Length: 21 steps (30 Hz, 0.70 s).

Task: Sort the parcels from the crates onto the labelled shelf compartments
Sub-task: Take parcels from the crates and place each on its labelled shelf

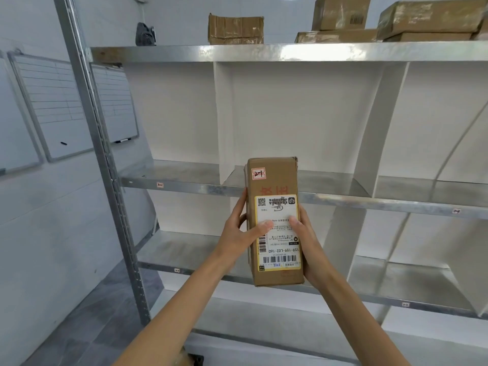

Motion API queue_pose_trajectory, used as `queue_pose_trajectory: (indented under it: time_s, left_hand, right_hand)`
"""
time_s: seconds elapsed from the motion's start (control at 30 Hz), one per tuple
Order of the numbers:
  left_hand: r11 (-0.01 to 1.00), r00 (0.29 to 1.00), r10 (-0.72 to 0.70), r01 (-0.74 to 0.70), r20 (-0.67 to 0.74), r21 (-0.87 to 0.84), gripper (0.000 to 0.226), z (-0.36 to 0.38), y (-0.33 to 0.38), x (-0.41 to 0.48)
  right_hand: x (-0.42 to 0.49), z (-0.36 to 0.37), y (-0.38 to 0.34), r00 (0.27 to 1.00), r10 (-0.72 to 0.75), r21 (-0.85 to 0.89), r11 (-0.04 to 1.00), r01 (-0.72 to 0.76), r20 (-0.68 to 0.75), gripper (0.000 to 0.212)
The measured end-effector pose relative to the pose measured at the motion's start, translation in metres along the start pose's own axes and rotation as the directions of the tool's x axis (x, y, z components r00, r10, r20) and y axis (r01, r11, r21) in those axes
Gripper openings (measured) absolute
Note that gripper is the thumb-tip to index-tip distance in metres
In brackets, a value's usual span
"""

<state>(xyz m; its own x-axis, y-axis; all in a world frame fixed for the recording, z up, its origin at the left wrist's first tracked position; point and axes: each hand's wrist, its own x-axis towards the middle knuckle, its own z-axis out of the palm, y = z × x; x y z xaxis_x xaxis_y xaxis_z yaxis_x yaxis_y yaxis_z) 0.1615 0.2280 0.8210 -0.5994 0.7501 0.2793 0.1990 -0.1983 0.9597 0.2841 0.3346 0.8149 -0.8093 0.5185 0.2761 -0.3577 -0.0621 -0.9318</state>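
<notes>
Through the head camera I am seeing one brown cardboard parcel [273, 183] being held up in front of the metal shelf [356, 200], its long side running away from me. The left hand [237, 233] is gripping its left edge and the right hand [309, 241] its right edge. Each thumb is pressing on the white shipping label [278, 239] on the top face, and the fingers are curling round the sides out of my sight. The label is reading upside down to me, and a small sticker [258, 173] with a red mark is sitting near the parcel's far end.

That far end is overlapping the front lip of the shelf's middle board [190, 187], in line with the second compartment from the shelf's left post [104, 154]. I cannot tell whether it is touching the board or hanging just clear of it. White dividers [223, 122] are splitting each level of the shelf into compartments, and small tags [159, 184] are sticking to the front lips of the boards — too small for me to read.

On the shelf's top board [264, 52] several brown boxes [235, 29] are lying, some stacked, with a dark grey lump [145, 34] near the left post. To the left of the shelf, whiteboards [52, 107] are hanging on the wall.
</notes>
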Motion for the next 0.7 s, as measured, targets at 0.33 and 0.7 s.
queue_pose_trajectory:
  time_s: [0.33,0.7]
  left_hand:
    - [0.983,0.984,-0.158,0.165,-0.082,0.085,0.063,0.033,-0.030,-0.022]
    - [0.958,0.976,-0.217,0.208,0.024,0.196,0.041,0.087,-0.073,-0.090]
  right_hand:
    - [-0.033,-0.020,0.026,0.967,0.119,-0.050,0.990,-0.133,-0.225,0.037]
    - [-0.119,-0.054,0.063,0.886,0.257,0.011,0.962,-0.275,-0.386,0.031]
